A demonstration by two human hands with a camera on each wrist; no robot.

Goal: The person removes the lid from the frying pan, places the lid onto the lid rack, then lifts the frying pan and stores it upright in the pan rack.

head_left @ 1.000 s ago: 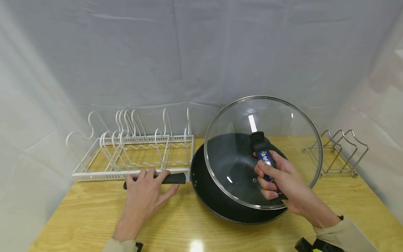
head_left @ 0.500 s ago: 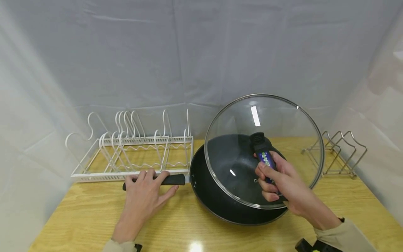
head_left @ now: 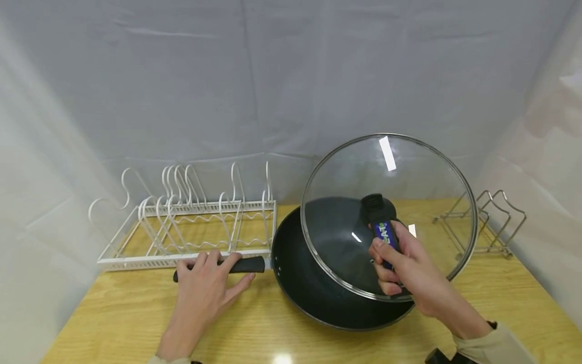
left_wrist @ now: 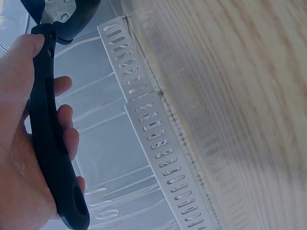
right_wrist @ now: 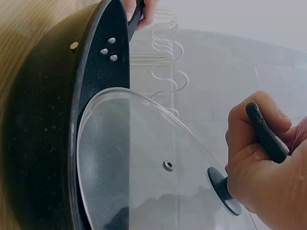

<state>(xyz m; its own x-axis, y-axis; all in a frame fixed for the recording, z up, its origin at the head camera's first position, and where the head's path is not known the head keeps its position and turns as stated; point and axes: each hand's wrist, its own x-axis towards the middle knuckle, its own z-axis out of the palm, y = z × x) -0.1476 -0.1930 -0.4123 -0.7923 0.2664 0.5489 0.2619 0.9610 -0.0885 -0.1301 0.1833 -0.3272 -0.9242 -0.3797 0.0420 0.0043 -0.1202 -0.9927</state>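
A black wok (head_left: 295, 288) stands on the wooden table in the head view. My left hand (head_left: 200, 288) grips its black handle (head_left: 247, 265); in the left wrist view the thumb lies along the handle (left_wrist: 45, 105) and the fingertips come round its far side. My right hand (head_left: 411, 270) holds the black handle (head_left: 382, 222) of a clear glass lid (head_left: 345, 167). The lid is tilted over the right part of the wok, its upper edge raised. In the right wrist view, the lid (right_wrist: 148, 143) has its lower edge at the wok's rim; whether they touch I cannot tell.
A white wire dish rack (head_left: 182, 260) stands behind the left hand, close to the wok handle. At the right is a small metal wire rack (head_left: 493, 247), partly seen through the lid. A pale sheet (head_left: 204, 86) hangs behind the table.
The lid has shifted slightly right and up in my right hand, and its glare spots have moved. My left hand keeps its grip on the wok handle; the head view has shifted a little.
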